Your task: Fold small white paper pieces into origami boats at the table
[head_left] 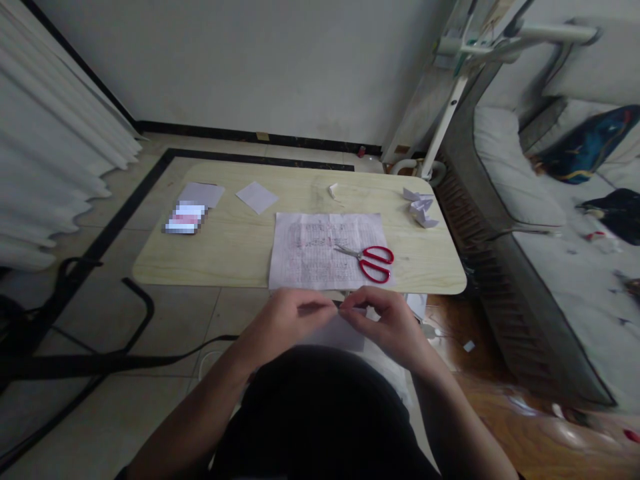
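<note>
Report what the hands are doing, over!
Left hand, right hand: both pinching paper. Paper: off the table, partly hidden. Scissors: on printed sheet, clear of hands.

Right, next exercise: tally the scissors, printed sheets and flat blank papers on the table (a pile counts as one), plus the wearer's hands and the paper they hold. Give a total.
Scissors: 1
Printed sheet: 1
Blank papers: 2
Held paper: 1
Hands, left hand and right hand: 2
Total: 7

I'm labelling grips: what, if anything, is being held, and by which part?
Paper, pinched by the left hand and right hand at its far edge; whether at a corner, I cannot tell.
</note>
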A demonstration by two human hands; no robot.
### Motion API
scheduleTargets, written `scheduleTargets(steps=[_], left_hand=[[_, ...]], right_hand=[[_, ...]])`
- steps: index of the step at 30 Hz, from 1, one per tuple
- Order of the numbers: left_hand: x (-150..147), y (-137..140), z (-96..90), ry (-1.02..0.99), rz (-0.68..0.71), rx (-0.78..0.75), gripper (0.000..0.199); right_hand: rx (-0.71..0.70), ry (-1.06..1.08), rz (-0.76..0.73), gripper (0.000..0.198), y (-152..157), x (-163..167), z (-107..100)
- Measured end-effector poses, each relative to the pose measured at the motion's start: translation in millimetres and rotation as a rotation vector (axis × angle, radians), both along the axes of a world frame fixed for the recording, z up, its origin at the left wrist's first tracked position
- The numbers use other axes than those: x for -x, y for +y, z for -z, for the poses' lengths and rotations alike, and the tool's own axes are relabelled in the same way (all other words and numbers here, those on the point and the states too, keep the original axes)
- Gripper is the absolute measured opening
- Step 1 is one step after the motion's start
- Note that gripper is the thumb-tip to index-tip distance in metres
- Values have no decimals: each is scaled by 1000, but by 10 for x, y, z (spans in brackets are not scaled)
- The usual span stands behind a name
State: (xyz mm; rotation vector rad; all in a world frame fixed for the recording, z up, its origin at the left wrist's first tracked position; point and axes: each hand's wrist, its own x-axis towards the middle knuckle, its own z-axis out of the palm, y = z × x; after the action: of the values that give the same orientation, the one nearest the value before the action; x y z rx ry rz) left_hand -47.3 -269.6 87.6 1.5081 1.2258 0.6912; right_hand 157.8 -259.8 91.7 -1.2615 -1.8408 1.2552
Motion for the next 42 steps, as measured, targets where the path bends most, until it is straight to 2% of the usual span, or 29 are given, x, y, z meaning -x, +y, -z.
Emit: scheduleTargets(steps=[22,31,42], left_hand=[[25,33,41,62,6,31,20],[116,41,-17,49,-63,-10,17],[27,42,-41,17,-82,4,16]], right_hand=[[95,50,29,9,16,-29,117],[139,113,154,17,32,-89,126],[137,97,154,18,20,-81,160]])
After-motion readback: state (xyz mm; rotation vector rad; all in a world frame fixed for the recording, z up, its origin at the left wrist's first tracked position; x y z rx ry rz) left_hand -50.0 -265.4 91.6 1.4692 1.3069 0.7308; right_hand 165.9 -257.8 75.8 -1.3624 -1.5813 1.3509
